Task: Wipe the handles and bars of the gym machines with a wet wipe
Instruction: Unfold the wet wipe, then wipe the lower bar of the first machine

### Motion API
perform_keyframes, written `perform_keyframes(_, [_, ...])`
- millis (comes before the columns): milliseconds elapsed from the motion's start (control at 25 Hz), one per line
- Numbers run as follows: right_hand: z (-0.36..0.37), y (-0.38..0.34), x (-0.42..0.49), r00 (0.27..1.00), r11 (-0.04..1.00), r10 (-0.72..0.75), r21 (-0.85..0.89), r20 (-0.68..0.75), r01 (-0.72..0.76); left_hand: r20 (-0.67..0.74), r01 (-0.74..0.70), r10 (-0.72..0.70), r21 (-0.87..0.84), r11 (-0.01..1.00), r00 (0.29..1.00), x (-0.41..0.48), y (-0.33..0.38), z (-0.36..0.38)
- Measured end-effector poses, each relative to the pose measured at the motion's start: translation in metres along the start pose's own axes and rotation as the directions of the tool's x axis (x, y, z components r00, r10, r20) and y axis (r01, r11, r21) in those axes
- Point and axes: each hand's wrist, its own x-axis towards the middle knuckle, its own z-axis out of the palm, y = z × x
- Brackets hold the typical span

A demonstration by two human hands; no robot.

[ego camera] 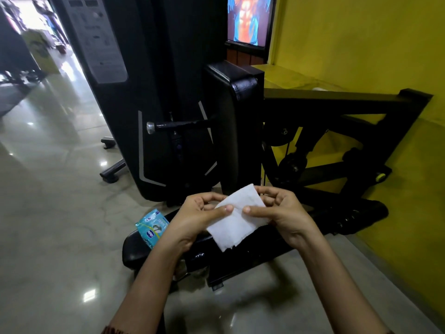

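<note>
Both hands hold one wet wipe (237,220) between them, low in the view and just above the black seat pad (144,247) of the gym machine. The left hand (197,218) pinches the wipe's left edge, thumb on top and curled fingers behind. The right hand (284,213) grips the right edge the same way, its thumb pressed onto the sheet. The wipe is stretched roughly flat, with one corner pointing up and a ragged corner hanging down toward the seat. It looks as though it is being unfolded, and no wiping seems to have started on this machine.

The nearest thing to clean is the handle (178,125), a dark bar with a shiny metal end cap. It lies ahead of the hands and to their left, well apart from the wipe. Its long axis runs nearly level from side to side, with the capped end to the left and the other end meeting the upright back pad (238,131). The left hand is the nearer one, so a reach forward and left, with the wipe wrapped across the bar, would suit it.

The black frame bar (337,100) lies ahead to the right, closer to the right hand. A blue pack of wipes (151,225) rests on the seat pad, just left of the left wrist.
</note>
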Motion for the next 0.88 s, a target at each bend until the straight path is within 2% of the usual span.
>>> perform_keyframes(80, [-0.001,0.000,0.002,0.981,0.981,-0.164,-0.124,-0.105,0.151,0.002,0.079,-0.079,0.014,0.997,0.997,-0.002,-0.002,0.002])
perform_keyframes(120, [0.000,0.002,0.003,0.942,0.932,-0.300,-0.259,-0.151,0.255,-0.028,0.106,-0.107,-0.010,0.994,0.994,-0.001,-0.004,0.004])
perform_keyframes(160, [0.001,0.004,0.003,0.883,0.839,-0.442,-0.420,-0.156,0.346,-0.068,0.123,-0.126,-0.049,0.991,0.990,0.001,-0.005,0.007])
perform_keyframes(240, [0.005,0.011,0.002,0.753,0.561,-0.658,-0.668,-0.002,0.489,-0.102,0.139,-0.158,-0.175,0.975,0.982,0.004,-0.004,0.012])
perform_keyframes(320, [0.011,0.021,0.000,0.717,0.339,-0.649,-0.747,0.254,0.571,-0.083,0.135,-0.166,-0.294,0.946,0.983,0.003,-0.002,0.014])
perform_keyframes(360, [0.012,0.027,-0.001,0.728,0.295,-0.601,-0.754,0.332,0.587,-0.075,0.125,-0.154,-0.300,0.946,0.985,0.002,-0.001,0.014])
perform_keyframes(560, [0.008,0.034,-0.008,0.774,0.351,-0.519,-0.736,0.362,0.579,-0.138,0.102,-0.142,-0.264,0.959,0.980,-0.007,-0.006,0.014])
perform_keyframes(680, [0.010,0.041,-0.009,0.761,0.276,-0.423,-0.730,0.492,0.625,-0.150,0.102,-0.132,-0.191,0.976,0.980,-0.013,-0.010,0.016])
perform_keyframes(800, [0.016,0.048,-0.016,0.752,0.348,-0.371,-0.669,0.546,0.657,-0.175,0.106,-0.137,-0.178,0.978,0.975,-0.028,-0.012,0.012])
perform_keyframes(880, [0.016,0.052,-0.023,0.764,0.441,-0.382,-0.625,0.520,0.645,-0.230,0.082,-0.095,-0.066,0.994,0.969,-0.041,-0.017,0.003])
